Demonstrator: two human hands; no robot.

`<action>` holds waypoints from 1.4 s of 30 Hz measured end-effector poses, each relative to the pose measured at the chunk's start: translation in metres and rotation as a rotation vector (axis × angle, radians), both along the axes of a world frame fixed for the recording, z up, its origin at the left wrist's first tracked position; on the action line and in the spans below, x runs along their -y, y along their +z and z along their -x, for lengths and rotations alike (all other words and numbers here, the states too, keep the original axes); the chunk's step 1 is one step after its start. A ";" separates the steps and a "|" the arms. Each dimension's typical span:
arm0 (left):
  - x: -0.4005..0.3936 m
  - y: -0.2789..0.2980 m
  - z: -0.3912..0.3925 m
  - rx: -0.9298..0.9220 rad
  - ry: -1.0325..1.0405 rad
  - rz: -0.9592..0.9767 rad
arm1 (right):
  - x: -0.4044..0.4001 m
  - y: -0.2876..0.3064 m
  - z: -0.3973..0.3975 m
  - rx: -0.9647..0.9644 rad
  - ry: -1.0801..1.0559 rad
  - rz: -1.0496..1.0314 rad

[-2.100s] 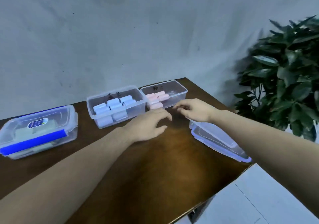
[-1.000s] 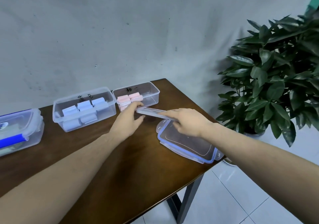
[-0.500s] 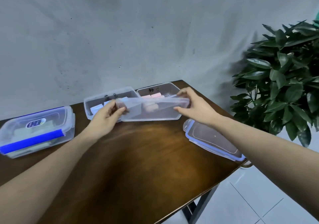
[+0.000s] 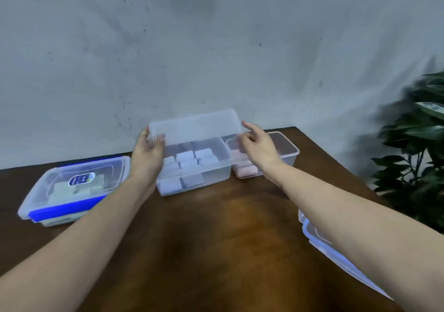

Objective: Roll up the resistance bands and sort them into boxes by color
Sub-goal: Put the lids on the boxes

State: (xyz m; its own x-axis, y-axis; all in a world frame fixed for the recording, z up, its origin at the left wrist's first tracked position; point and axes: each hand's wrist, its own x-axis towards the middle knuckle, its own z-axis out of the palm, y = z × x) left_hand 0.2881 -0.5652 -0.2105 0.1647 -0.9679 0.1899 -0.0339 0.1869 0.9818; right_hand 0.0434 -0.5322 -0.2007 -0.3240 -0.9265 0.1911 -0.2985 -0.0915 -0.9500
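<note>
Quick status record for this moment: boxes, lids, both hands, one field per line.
left box: closed box, blue-latched lid on, pale rolls inside
middle box: open box, blue-white rolls
right box: open box, pink rolls
held lid: clear lid, tilted above the middle box, not seated
left hand: left hand grips the lid's left end
right hand: right hand at the lid's right end, grip unclear
spare lid: blue-rimmed lid on the table, near right edge
</note>
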 end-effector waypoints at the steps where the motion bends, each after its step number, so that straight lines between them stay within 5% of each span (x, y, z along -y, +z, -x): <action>1: 0.006 0.000 -0.001 0.037 0.017 -0.022 | 0.007 0.001 -0.001 -0.017 0.014 -0.016; 13: 0.048 -0.018 -0.007 0.247 0.171 -0.331 | 0.060 -0.008 -0.018 -0.302 0.220 -0.243; 21: 0.030 -0.020 -0.022 0.201 0.129 -0.496 | 0.045 -0.006 -0.027 -0.654 0.281 -0.318; 42: -0.005 -0.020 -0.027 0.753 0.040 -0.401 | -0.009 -0.027 -0.031 -0.574 0.180 -0.285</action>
